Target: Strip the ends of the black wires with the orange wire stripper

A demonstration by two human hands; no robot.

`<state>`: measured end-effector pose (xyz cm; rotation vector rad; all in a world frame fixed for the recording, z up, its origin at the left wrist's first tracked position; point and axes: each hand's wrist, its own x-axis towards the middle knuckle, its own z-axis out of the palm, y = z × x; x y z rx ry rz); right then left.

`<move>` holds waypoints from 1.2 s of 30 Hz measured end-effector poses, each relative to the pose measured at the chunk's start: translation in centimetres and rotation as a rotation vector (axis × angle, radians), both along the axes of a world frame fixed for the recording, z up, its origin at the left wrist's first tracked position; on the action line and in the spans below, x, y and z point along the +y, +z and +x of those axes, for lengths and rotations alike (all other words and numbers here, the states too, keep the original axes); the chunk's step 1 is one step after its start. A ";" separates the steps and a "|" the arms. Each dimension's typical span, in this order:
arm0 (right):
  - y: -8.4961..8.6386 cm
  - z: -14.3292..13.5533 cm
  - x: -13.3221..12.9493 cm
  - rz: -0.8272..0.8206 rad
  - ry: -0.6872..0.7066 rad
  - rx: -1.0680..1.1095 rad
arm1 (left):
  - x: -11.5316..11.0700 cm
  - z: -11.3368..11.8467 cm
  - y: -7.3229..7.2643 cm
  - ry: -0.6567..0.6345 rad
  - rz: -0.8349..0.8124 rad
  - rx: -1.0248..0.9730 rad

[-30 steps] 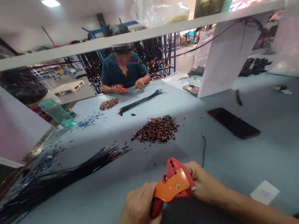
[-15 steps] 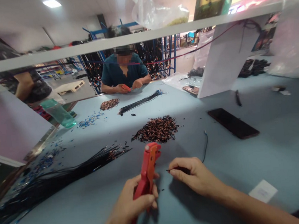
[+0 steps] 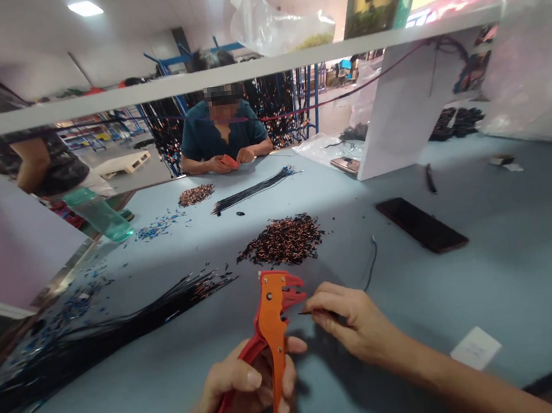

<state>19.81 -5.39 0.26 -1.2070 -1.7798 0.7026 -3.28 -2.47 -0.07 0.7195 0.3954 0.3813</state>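
Observation:
My left hand [image 3: 255,379] is wrapped around the handles of a red and orange wire stripper [image 3: 272,305], whose red jaws point right and stand apart. Just right of those jaws, my right hand [image 3: 350,320] pinches a thin black wire [image 3: 371,263]. One dark end pokes out from the fingertips toward the tool without touching it; the far end, with a pale tip, trails up onto the table. Beyond the stripper lies a pile of short black and copper-coloured scraps [image 3: 284,240]. To the left stretches a long bundle of black wires [image 3: 122,334].
A black phone [image 3: 420,224] and a white paper square [image 3: 476,348] lie at the right. Blue bits [image 3: 157,225] are scattered near a green bottle [image 3: 99,215]. Across the table sits a co-worker [image 3: 223,130] holding a red tool. A white shelf [image 3: 222,74] crosses above.
My left hand has turned the wire stripper so its orange side faces me and its jaws point right. My right hand, still pinching the wire, is now closer to the jaws. The view shifted slightly.

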 end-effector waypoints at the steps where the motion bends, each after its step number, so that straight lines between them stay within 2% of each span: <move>1: 0.1 -0.2 0.0 -0.014 -0.002 0.000 | -0.1 0.0 0.0 -0.017 -0.005 0.007; 4: 0.4 -0.6 -0.1 -0.117 0.037 0.059 | -0.3 -0.1 0.0 -0.067 -0.020 0.011; 8: 0.7 -0.4 -0.1 -0.433 0.153 0.387 | -0.3 -0.1 -0.2 -0.072 -0.037 -0.025; 10: 0.8 0.0 0.0 -0.526 0.141 0.504 | -0.2 -0.1 -0.4 -0.048 -0.038 -0.050; 12: 0.8 0.6 0.0 -0.497 0.066 0.488 | -0.2 -0.2 -0.6 -0.016 -0.012 -0.057; 17: 1.0 1.3 -0.1 -0.279 -0.086 0.288 | -0.4 -0.1 -0.6 0.067 0.109 -0.003; 25: 1.2 1.4 -0.2 -0.205 -0.105 0.208 | -0.2 -0.1 -0.7 -0.022 0.161 0.045; 32: 0.8 1.3 0.0 -0.061 -0.118 0.145 | -0.2 -0.1 -0.4 -0.032 0.156 0.035; 36: 0.8 1.3 0.0 -0.044 -0.105 0.131 | -0.3 -0.1 -0.4 -0.046 0.156 0.039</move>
